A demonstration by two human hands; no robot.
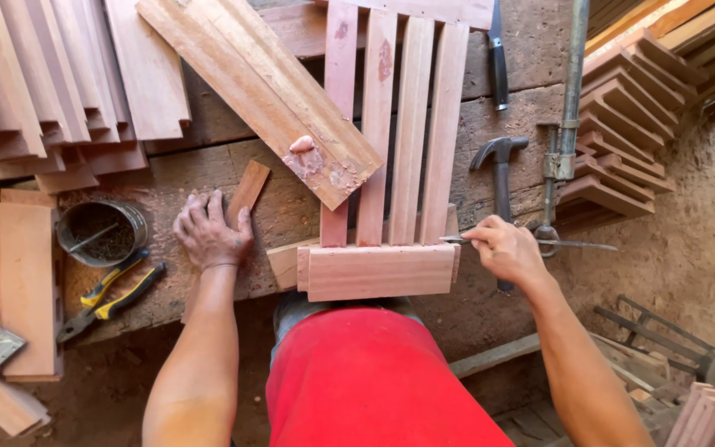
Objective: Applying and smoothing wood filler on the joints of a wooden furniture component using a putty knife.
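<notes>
Red shirt, bare forearms, thin band on left wrist (222, 266).

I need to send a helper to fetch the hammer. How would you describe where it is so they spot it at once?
Start at the slatted wooden frame lying on the workbench. Just right of its slats, beside the upright metal bar clamp, lies the hammer, its handle running toward the right hand. Its dark curved claw head sets it apart from the yellow-handled pliers far left.

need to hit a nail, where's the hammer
In the head view the hammer lies on the bench right of the slatted frame, just above the right hand, with a clamp to its right.
</notes>
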